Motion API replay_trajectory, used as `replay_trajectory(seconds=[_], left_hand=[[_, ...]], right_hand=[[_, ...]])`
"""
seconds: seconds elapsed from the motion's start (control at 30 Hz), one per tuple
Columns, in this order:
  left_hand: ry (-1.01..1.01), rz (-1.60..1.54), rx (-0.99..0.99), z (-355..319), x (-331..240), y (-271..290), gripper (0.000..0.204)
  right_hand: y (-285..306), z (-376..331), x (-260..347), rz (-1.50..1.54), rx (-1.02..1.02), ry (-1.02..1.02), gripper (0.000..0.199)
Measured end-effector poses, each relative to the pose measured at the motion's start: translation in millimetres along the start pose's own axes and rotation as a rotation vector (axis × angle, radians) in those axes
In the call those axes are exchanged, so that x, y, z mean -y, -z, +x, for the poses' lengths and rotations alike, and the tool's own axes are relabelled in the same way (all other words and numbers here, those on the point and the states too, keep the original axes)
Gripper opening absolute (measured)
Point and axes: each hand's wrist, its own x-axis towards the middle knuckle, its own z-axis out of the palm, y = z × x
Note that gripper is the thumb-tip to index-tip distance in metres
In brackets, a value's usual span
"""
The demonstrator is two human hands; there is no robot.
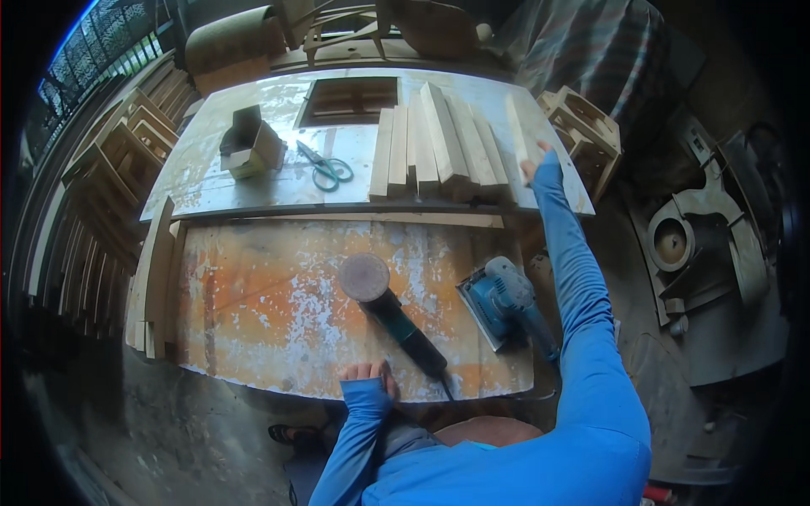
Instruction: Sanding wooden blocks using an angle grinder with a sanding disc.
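At the far right of the raised white tabletop, my right hand point(540, 160) grips the near end of a pale wooden board point(525, 126), fingers at its edge. Several similar wooden strips point(439, 143) lie side by side just left of it. My left hand point(364, 372) rests on the near edge of the lower, paint-worn table point(245, 320), its short visible fingers lying on the surface and holding nothing. Nearest to it is a dark-bodied power sander with a round disc point(364, 277), its disc facing up. A blue sheet sander point(499, 302) lies tilted farther right.
Green-handled scissors point(331, 173) and an open cardboard box point(251, 145) sit on the white top, near a rectangular opening point(348, 101). Wooden frames point(126, 143) are stacked at the left, another point(586, 126) at the right. A machine point(709, 228) stands at far right.
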Motion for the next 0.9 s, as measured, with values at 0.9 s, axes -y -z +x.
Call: replay_trajectory(seconds=[0.9], left_hand=[[0.035,-0.011,0.035,-1.8,2.8,8.6,0.030]], right_hand=[[-97.1,1.3,208.6,0.460,0.295,0.056,0.061]])
